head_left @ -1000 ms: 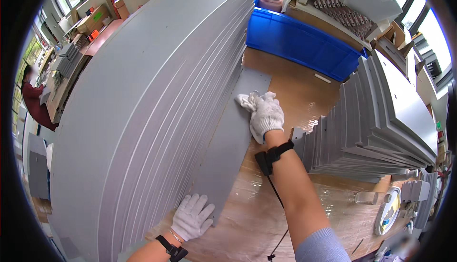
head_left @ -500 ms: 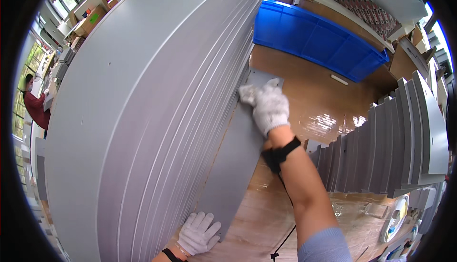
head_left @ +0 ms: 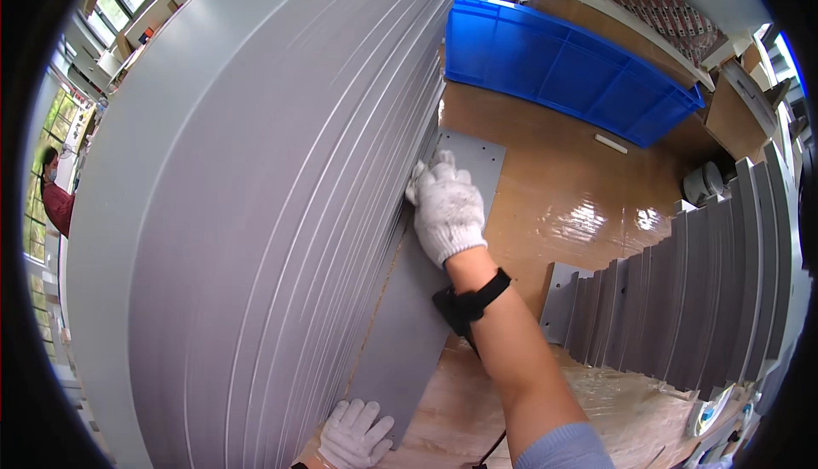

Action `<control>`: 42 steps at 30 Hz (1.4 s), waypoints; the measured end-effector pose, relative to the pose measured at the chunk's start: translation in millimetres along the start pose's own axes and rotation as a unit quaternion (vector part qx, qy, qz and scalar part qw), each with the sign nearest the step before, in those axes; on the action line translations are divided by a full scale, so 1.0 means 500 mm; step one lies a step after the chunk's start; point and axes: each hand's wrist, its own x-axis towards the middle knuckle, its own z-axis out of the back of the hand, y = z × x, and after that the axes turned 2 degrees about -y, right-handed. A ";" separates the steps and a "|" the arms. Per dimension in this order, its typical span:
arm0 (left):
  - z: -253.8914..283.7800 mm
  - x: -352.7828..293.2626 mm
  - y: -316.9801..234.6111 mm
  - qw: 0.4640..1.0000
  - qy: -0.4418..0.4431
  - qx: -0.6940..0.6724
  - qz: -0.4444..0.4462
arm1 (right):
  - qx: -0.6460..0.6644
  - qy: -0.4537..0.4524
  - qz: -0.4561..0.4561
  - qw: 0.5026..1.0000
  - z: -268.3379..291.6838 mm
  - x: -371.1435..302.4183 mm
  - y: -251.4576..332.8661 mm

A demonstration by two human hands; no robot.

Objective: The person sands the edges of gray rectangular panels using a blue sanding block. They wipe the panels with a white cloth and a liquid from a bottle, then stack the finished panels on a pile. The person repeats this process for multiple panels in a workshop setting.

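A long grey panel (head_left: pixel 396 341) lies flat, with small holes at its far end and a thin brown groove line along its left side. My right hand (head_left: pixel 447 213), in a white knitted glove, presses on the panel's far part with curled fingers, close to the groove. Whatever those fingers hold, if anything, is hidden. At the near end, my left hand (head_left: pixel 356 437), also gloved, rests flat on the panel with its fingers spread. Immediately left of the panel rises a tall stack of grey panels (head_left: pixel 256 213) standing on edge.
On the right stands another row of grey panels (head_left: pixel 682 290). A blue plastic crate (head_left: pixel 562 60) sits at the back. Between them a small white stick (head_left: pixel 611 143) and a greyish cup-like container (head_left: pixel 703 184) lie on the film-covered brown surface. Far left, a person (head_left: pixel 58 196) in dark red is seen.
My right hand has slid a little nearer and to the left along the panel, its fingers now more closed. The left hand stays at the near end. The whole view has shifted slightly.
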 end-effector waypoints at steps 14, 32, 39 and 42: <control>0.029 0.015 -0.011 0.998 -0.009 -0.055 0.005 | -0.101 -0.061 -0.081 0.990 0.029 0.126 -0.097; 0.007 0.016 -0.004 0.999 -0.026 0.003 -0.027 | -0.001 -0.025 0.022 0.999 0.058 -0.158 -0.041; -0.004 -0.007 -0.005 0.997 -0.062 0.037 -0.031 | -0.071 0.012 0.006 0.997 0.041 -0.160 0.006; -0.037 -0.030 0.018 0.991 -0.124 0.009 -0.044 | -0.036 0.097 0.109 0.989 0.055 -0.360 0.099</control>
